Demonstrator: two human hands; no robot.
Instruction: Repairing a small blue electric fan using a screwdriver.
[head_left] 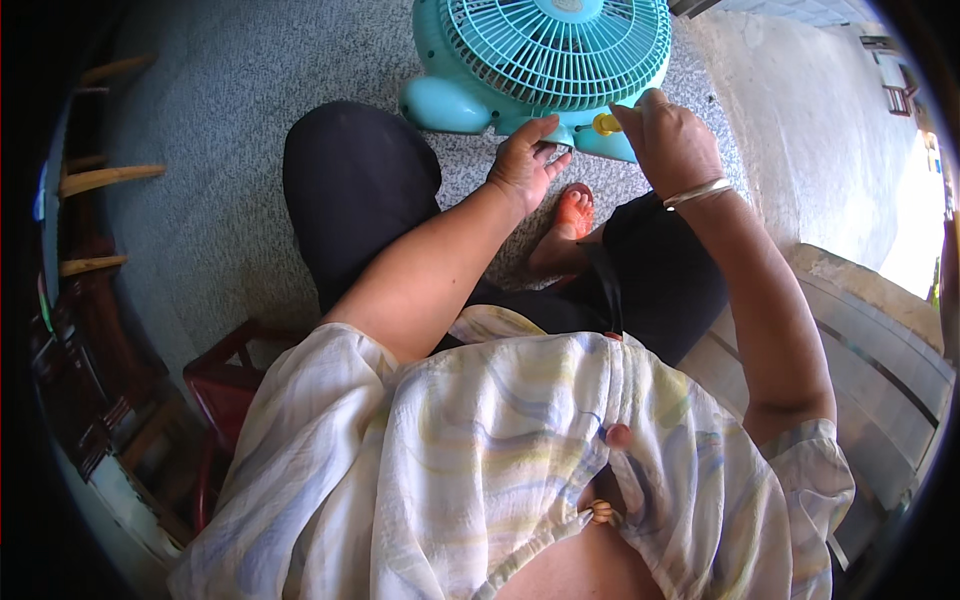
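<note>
A turquoise fan (570, 55) with a round slatted grille lies at the top of the view, its near edge towards me. At that edge my left hand (525, 165) has its thumb on top of a small turquoise part (560, 135), fingers curled beneath. My right hand (670, 140) is closed around a yellow-handled screwdriver (606, 124). The screwdriver's thin shaft points left to the fan's edge, close beside my left fingertips. Its tip is too small to make out.
My knees flank the near side of the fan, with a sandalled foot (574, 214) between them on the speckled floor (230, 150). A dark red plastic stool (222, 375) stands at my left. Wooden furniture (105, 180) lines the far left. A pale ledge (870, 300) runs along the right.
</note>
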